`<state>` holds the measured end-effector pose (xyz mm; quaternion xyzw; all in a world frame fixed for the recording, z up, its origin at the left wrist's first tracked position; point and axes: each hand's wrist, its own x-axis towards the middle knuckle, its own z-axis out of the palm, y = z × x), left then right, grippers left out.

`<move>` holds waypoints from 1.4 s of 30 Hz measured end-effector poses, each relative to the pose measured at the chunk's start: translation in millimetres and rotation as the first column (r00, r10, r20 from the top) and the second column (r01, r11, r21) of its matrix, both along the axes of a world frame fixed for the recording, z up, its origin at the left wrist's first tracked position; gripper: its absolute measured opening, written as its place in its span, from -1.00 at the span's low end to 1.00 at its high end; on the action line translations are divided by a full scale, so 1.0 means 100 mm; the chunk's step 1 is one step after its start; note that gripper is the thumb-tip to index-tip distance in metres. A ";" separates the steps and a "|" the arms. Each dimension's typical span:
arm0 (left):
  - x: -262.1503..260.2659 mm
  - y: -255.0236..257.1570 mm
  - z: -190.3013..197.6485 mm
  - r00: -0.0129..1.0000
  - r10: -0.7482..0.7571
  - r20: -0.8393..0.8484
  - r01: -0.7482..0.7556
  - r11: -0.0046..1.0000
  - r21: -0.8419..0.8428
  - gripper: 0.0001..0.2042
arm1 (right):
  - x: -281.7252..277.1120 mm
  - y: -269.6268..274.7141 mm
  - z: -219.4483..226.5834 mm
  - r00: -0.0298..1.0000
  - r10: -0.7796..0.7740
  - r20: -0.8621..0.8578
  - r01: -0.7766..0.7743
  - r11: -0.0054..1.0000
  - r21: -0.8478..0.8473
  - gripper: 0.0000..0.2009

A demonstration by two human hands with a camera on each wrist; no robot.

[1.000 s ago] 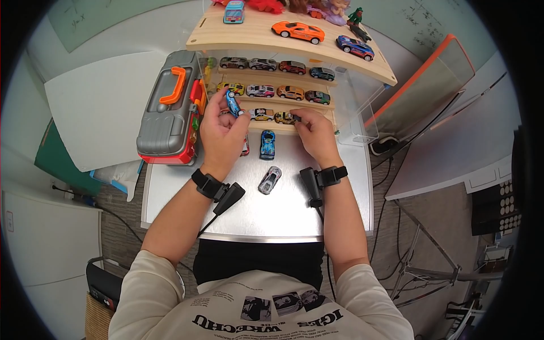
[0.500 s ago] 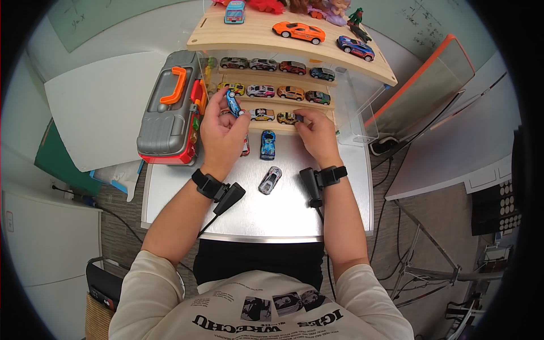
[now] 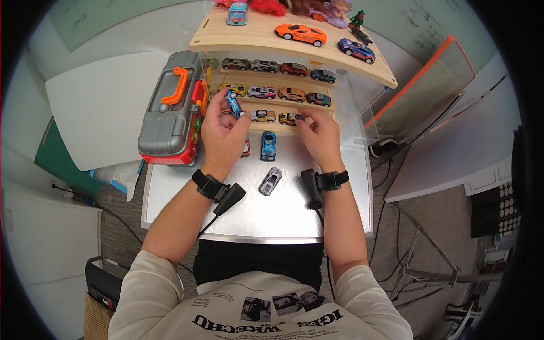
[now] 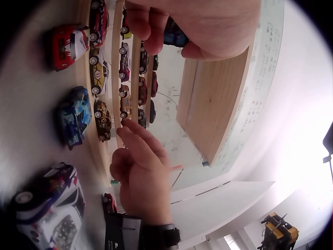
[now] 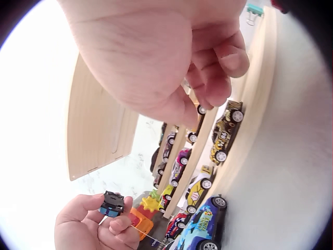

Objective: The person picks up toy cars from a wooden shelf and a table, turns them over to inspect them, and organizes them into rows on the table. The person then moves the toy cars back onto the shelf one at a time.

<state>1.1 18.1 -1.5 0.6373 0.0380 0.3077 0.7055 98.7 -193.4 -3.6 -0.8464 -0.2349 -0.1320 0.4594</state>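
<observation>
At twelve o'clock, across the metal-topped table [image 3: 272, 221], we see a wooden rack [image 3: 255, 38] bearing toy cars in stepped rows. At eleven, before the lower rows, the left hand [image 3: 222, 133] pinches a blue toy car [image 3: 234, 105] between thumb and fingers, holding it aslant in the air. At one, the right hand [image 3: 319, 133] grasps nothing; its fingers are loosely bent just beside the yellow-and-black car [image 3: 290, 119] ending the lowest row, and from the right wrist we make out a gap between them. At that car's nine o'clock sits a white-and-yellow car [image 3: 262, 116].

On the table we find a blue-and-black car [image 3: 268, 146], with a silver car [image 3: 270, 181] at its six o'clock and a red-and-white car [image 3: 246, 147], partly hidden by the left hand, at its nine. A grey tool case [image 3: 167, 122] stands at the left hand's ten o'clock. On the rack's top board we spot an orange car [image 3: 301, 35].
</observation>
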 end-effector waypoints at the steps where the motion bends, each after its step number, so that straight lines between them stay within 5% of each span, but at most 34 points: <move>1: 0.00 0.00 0.00 1.000 0.006 0.001 -0.006 1.000 -0.003 -0.36 | -0.03 0.01 0.02 1.000 0.006 0.001 -0.006 1.000 -0.003 -0.73; 3: 0.00 0.00 0.00 1.000 -0.010 -0.004 0.010 1.000 0.004 -0.35 | -0.12 0.04 0.07 0.957 0.254 -0.140 -0.257 0.966 -0.003 -0.70; 4: -0.01 0.00 0.00 1.000 -0.006 -0.003 0.006 1.000 0.002 -0.35 | -0.16 0.06 0.12 0.956 0.258 -0.140 -0.261 0.965 -0.005 -0.70; 6: 0.00 0.00 -0.01 1.000 -0.015 0.012 0.015 1.000 0.004 -0.35 | -0.25 0.10 0.22 0.810 0.431 -0.397 -0.517 0.845 -0.137 -0.63; 10: -0.01 0.01 0.01 1.000 -0.009 0.003 0.009 1.000 0.012 -0.34 | -0.31 0.15 0.24 0.771 0.478 -0.421 -0.598 0.771 -0.221 -0.51; 23: -0.02 -0.04 0.03 0.998 -0.057 -0.013 0.057 0.998 -0.011 -0.36 | -0.25 0.11 0.17 0.792 0.484 -0.373 -0.571 0.804 -0.168 -0.65; 26: -0.02 -0.02 0.02 0.994 -0.113 -0.011 0.113 0.993 -0.023 -0.36 | -0.23 0.08 0.14 0.792 0.477 -0.381 -0.537 0.841 -0.065 -0.72; 28: -0.03 -0.03 0.04 0.987 -0.158 -0.012 0.157 0.987 -0.030 -0.36 | -0.24 0.07 0.14 0.697 0.544 -0.466 -0.441 0.839 0.319 -0.73; 29: -0.04 -0.04 0.06 0.981 -0.188 -0.038 0.187 0.982 -0.028 -0.35 | -0.24 0.06 0.16 0.700 0.543 -0.464 -0.438 0.839 0.322 -0.73; 31: -0.07 -0.07 0.12 0.974 -0.220 -0.063 0.219 0.975 -0.025 -0.34 | -0.27 0.05 0.22 0.594 0.673 -0.442 -0.312 0.698 0.645 -0.58; 36: -0.12 -0.12 0.14 0.885 -0.458 -0.079 0.455 0.889 -0.061 -0.27 | -0.32 0.10 0.20 0.583 0.712 -0.391 -0.317 0.643 0.697 -0.36; 42: -0.12 -0.14 0.13 0.862 -0.503 -0.066 0.500 0.864 -0.048 -0.25 | -0.31 0.11 0.13 0.583 0.727 -0.362 -0.345 0.626 0.699 -0.31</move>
